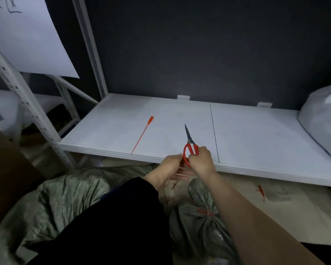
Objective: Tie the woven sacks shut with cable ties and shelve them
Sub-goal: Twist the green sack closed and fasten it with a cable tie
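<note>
Our right hand (201, 159) grips the red-handled scissors (190, 148) over the white shelf's (256, 142) near edge, blades together and pointing far. Our left hand (170, 169) touches the handle with loosely straight fingers. A green woven sack (197, 232), cinched with a red cable tie (204, 213), lies on the floor below. A loose cable tie (141, 134) lies on the shelf's left.

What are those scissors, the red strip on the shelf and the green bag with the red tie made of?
Scissors: dark, dull metal blades; glossy red handles, probably plastic. Red strip: thin and straight, likely plastic, a cable tie. Green bag: crinkled with a faint sheen, seemingly woven plastic; the weave is too dim to see.
</note>
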